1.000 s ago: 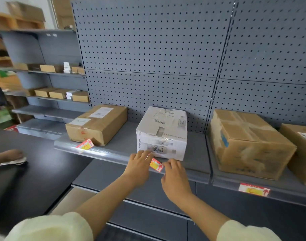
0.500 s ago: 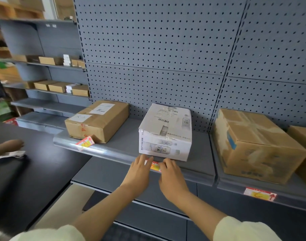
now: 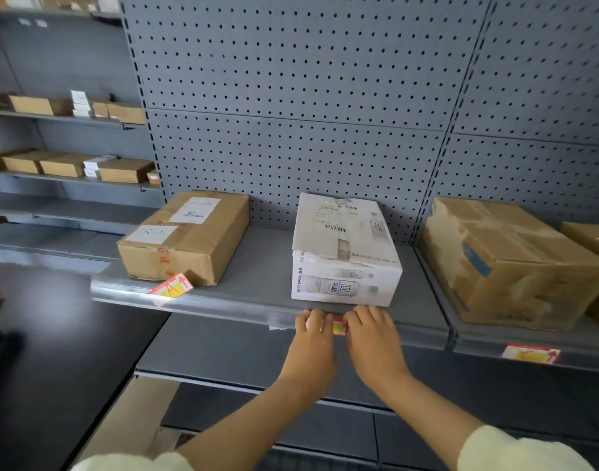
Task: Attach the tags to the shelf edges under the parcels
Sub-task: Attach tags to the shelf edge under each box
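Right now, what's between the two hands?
In the head view, a red and yellow tag sits on the shelf edge between the left hand and right hand.

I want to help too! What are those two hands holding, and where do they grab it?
A small red-and-yellow tag, pinched at its two ends: left hand one end, right hand the other.

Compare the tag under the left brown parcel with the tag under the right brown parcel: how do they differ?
The left tag sits tilted, one end lifted above the shelf edge; the right tag lies flat and level along its strip. The left tag stands close against its parcel; the right one hangs lower, clear of its parcel. Both are red and yellow.
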Demonstrator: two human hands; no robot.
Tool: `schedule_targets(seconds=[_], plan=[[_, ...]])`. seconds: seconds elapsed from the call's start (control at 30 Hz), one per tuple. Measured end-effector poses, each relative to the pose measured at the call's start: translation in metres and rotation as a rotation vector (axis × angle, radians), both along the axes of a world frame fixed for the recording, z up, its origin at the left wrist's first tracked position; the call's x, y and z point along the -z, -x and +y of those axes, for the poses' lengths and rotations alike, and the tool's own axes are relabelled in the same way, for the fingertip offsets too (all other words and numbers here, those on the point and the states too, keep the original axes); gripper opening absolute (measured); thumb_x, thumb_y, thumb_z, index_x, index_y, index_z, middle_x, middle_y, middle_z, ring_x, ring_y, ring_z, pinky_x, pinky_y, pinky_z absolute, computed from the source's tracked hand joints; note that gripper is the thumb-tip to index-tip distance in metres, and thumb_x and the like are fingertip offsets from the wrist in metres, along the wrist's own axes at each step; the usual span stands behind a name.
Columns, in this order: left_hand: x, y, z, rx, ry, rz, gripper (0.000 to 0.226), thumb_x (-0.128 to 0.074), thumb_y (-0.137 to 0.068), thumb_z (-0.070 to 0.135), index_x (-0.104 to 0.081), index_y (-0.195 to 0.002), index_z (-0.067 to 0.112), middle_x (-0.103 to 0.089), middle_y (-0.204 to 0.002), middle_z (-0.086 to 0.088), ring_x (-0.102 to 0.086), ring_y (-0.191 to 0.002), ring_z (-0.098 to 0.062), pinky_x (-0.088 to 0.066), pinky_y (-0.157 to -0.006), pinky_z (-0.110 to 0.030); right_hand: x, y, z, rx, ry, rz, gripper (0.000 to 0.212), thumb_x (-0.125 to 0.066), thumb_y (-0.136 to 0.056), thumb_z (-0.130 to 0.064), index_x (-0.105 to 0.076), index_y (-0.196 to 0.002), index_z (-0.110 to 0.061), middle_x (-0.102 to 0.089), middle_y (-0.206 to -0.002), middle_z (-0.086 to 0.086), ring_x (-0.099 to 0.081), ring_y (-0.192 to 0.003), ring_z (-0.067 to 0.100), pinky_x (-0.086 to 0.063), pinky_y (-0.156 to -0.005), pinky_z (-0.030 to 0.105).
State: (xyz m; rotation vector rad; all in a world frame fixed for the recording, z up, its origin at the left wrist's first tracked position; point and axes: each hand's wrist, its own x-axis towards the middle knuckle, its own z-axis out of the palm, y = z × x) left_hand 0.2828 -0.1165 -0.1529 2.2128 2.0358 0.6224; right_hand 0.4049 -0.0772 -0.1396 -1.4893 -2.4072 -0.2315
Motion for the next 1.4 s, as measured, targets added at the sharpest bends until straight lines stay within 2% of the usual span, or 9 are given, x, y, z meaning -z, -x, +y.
schedule_targets(seconds=[0.13,0.27,0.4,0.53,0.63,0.8,0.97,1.2,1.4], plan=[[-0.001,0.01,-0.002,0.078,-0.034,0.034,0.054,-0.054,-0.089,0.004,-0.037,-0.14,0.0,-0.04,-0.145,-0.021,-0.031,-0.136,-0.032,-0.021,-0.116,-0.042,0.0,0.012,-0.006,0.097,0.004,-0.009,0.023,-0.078,-0.065,-0.006,-0.067,-0.083,-0.016,-0.065,-0.084,0.0,-0.062,-0.08,0.023,-0.052,-0.072,0.034],[0.001,0.018,0.001,0.172,-0.009,0.163,0.058,-0.052,-0.092,0.01,-0.03,-0.145,0.002,-0.035,-0.149,-0.017,-0.025,-0.141,-0.033,-0.015,-0.12,-0.042,-0.001,0.02,-0.013,0.177,0.057,-0.006,0.028,-0.065,-0.077,-0.006,-0.064,-0.101,-0.018,-0.061,-0.103,-0.001,-0.056,-0.1,0.021,-0.045,-0.087,0.033],[0.004,0.029,0.004,0.195,0.104,0.13,0.069,-0.054,-0.09,0.011,-0.02,-0.15,0.007,-0.021,-0.153,-0.009,-0.01,-0.146,-0.034,-0.042,-0.108,-0.036,0.002,0.025,-0.019,0.181,0.071,-0.01,0.038,-0.054,-0.084,-0.008,-0.054,-0.121,-0.018,-0.052,-0.121,-0.001,-0.047,-0.113,0.019,-0.037,-0.098,0.029],[0.005,0.042,0.004,0.243,0.043,0.233,0.066,-0.053,-0.091,0.013,-0.021,-0.149,0.006,-0.021,-0.154,-0.01,-0.019,-0.143,-0.031,-0.041,-0.106,-0.038,0.002,0.024,-0.021,0.197,0.087,0.006,0.043,-0.053,-0.086,-0.007,-0.052,-0.127,-0.015,-0.05,-0.127,0.002,-0.046,-0.118,0.021,-0.036,-0.103,0.031],[0.0,0.057,0.005,0.252,0.016,0.275,0.064,-0.051,-0.09,0.013,-0.024,-0.148,0.008,-0.026,-0.151,-0.011,-0.028,-0.138,-0.03,-0.034,-0.11,-0.039,0.0,0.032,-0.022,0.211,0.064,0.051,0.037,-0.054,-0.085,-0.007,-0.058,-0.121,-0.014,-0.055,-0.122,0.004,-0.049,-0.113,0.023,-0.039,-0.099,0.033],[-0.015,0.104,0.003,0.152,-0.036,0.28,0.054,-0.046,-0.089,0.014,-0.034,-0.142,0.016,-0.041,-0.138,-0.005,-0.041,-0.126,-0.026,-0.031,-0.106,-0.037,-0.005,0.086,-0.024,0.043,0.037,0.108,0.037,-0.056,-0.084,-0.009,-0.058,-0.119,-0.018,-0.053,-0.121,-0.001,-0.047,-0.115,0.02,-0.038,-0.1,0.029],[-0.026,0.178,-0.012,-0.034,-0.029,0.295,0.047,-0.048,-0.091,0.019,-0.038,-0.137,0.016,-0.042,-0.137,-0.007,-0.041,-0.127,-0.027,-0.032,-0.107,-0.037,-0.006,0.162,-0.032,-0.137,0.07,0.198,0.034,-0.057,-0.083,-0.005,-0.059,-0.116,-0.013,-0.056,-0.124,0.003,-0.049,-0.113,0.023,-0.041,-0.098,0.031],[-0.034,0.275,-0.041,-0.346,0.039,0.24,0.058,-0.048,-0.088,0.013,-0.031,-0.144,0.017,-0.041,-0.14,-0.005,-0.043,-0.128,-0.026,-0.035,-0.104,-0.035,-0.02,0.245,-0.028,-0.438,0.137,0.228,0.056,-0.054,-0.083,-0.002,-0.044,-0.138,-0.012,-0.043,-0.141,0.001,-0.039,-0.129,0.021,-0.035,-0.108,0.031],[-0.028,0.303,-0.048,-0.342,0.066,0.184,0.063,-0.048,-0.088,0.011,-0.025,-0.146,0.019,-0.035,-0.145,-0.004,-0.037,-0.132,-0.025,-0.032,-0.11,-0.036,-0.03,0.286,-0.014,-0.41,0.237,0.257,0.058,-0.051,-0.09,-0.003,-0.036,-0.145,-0.009,-0.032,-0.152,0.002,-0.033,-0.136,0.022,-0.031,-0.114,0.033]])
